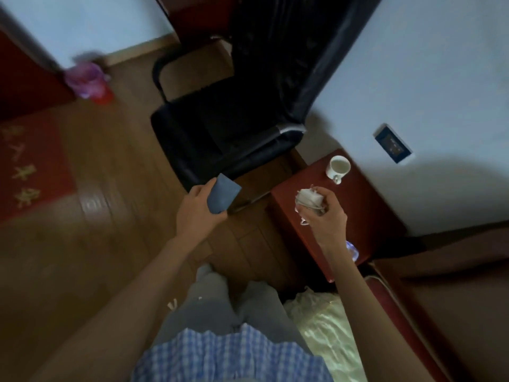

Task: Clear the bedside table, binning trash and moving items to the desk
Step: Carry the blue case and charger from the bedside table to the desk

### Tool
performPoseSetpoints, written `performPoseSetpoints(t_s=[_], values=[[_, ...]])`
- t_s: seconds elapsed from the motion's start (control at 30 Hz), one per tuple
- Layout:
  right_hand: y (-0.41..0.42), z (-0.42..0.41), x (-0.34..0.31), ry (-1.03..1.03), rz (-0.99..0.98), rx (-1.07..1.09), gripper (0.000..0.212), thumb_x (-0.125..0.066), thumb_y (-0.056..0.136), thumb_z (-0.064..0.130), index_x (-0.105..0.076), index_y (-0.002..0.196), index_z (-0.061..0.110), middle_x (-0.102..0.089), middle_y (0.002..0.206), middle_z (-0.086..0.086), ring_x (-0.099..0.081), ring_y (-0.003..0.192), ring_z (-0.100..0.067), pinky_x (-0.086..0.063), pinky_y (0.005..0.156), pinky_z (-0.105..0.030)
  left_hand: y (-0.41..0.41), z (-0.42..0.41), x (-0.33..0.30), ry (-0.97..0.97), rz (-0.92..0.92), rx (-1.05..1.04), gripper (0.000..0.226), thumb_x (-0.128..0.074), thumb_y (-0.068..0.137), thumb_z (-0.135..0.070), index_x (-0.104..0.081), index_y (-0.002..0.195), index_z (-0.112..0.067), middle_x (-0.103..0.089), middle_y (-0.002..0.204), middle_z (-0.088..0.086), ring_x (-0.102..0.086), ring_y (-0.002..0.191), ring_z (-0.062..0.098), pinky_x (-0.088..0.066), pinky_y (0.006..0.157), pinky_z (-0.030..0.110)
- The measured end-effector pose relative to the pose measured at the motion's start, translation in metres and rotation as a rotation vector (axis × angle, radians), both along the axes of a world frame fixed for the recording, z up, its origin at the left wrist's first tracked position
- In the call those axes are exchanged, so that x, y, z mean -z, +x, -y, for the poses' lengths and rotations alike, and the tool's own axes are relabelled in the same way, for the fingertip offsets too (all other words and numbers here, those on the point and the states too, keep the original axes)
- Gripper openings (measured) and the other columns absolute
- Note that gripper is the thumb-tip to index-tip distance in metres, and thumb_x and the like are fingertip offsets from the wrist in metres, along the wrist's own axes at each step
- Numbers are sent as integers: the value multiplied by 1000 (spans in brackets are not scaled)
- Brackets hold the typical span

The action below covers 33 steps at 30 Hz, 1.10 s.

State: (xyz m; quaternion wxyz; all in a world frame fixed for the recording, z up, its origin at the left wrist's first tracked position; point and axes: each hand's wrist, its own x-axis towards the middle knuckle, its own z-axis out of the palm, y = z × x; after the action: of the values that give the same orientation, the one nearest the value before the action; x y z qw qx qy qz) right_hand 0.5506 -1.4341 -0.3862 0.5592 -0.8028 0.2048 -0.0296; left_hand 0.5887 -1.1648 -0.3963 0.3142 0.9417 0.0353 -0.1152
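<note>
My left hand grips a flat blue packet over the wooden floor, left of the bedside table. My right hand is closed around a crumpled white wad of tissue above the red-brown bedside table. A white mug stands upright at the table's far end, near the wall. A small bluish shiny item lies on the table's near edge, partly hidden behind my right wrist. A red bin with a pink liner stands on the floor at the far left.
A black chair stands on the floor between the bin and the bedside table. A red mat covers the floor at left. A bed with pale bedding lies at lower right. A wall socket sits above the table.
</note>
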Motion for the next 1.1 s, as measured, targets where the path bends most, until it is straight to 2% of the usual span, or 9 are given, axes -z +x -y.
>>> performPoseSetpoints(t_s=[0.1,0.27,0.37,0.47,0.63,0.73,0.83,0.97,1.1], values=[[15,-40,-13,8,22,-129,47,-82,72,22,-60,113,28,-66,104,6,-66,92,-11,-59,77,-36,1,-36,-12,-136,-10,-128,100,-52,63,-73,-36,144,-15,-52,130,16,-52,116,31,-44,93,41],[36,-120,-31,21,51,-271,48,-81,72,13,-59,114,23,-64,102,4,-64,85,-5,-53,61,-12,-13,-111,-50,-83,70,-208,87,-63,65,-50,-36,143,-22,-54,122,9,-56,106,25,-44,81,34],[43,-176,-40,4,60,-335,50,-80,73,11,-59,117,20,-61,99,7,-61,84,-1,-49,58,-8,-19,-169,-60,-104,78,-257,87,-69,66,-45,-36,143,-23,-52,129,12,-54,113,27,-46,91,41],[49,-231,-44,-44,65,-360,52,-81,73,17,-58,120,18,-62,105,4,-62,90,-5,-52,63,-10,-26,-224,-71,-1,47,-283,79,-74,76,-31,-34,144,-27,-42,143,11,-44,126,32,-38,100,40],[60,-315,-47,-80,79,-391,55,-81,74,21,-56,123,19,-63,109,2,-62,96,-10,-55,75,-18,-36,-309,-74,11,53,-323,80,-76,75,-30,-34,143,-28,-41,144,12,-43,127,33,-37,102,41],[67,-353,-52,-98,94,-440,54,-80,75,20,-56,123,17,-62,109,2,-60,92,-7,-52,66,-12,-38,-345,-78,-57,79,-366,77,-75,73,-32,-40,141,-23,-49,136,12,-50,121,31,-44,96,39],[78,-383,-54,-121,99,-479,54,-79,75,20,-56,123,17,-62,106,2,-60,88,-4,-50,65,-11,-36,-372,-81,-123,120,-415,74,-74,73,-27,-43,140,-19,-57,125,9,-58,110,25,-45,85,32],[106,-409,-53,-162,120,-537,53,-79,75,17,-56,123,17,-60,102,5,-59,86,-3,-49,65,-5,-25,-403,-73,-175,188,-432,87,-60,58,-55,-46,137,-21,-62,117,7,-62,103,22,-52,85,43],[152,-439,-49,-143,133,-574,52,-80,75,17,-57,122,17,-60,102,6,-61,90,-6,-54,71,-11,4,-434,-64,-135,203,-460,84,-61,59,-52,-50,135,-17,-64,115,8,-61,104,19,-53,86,43]])
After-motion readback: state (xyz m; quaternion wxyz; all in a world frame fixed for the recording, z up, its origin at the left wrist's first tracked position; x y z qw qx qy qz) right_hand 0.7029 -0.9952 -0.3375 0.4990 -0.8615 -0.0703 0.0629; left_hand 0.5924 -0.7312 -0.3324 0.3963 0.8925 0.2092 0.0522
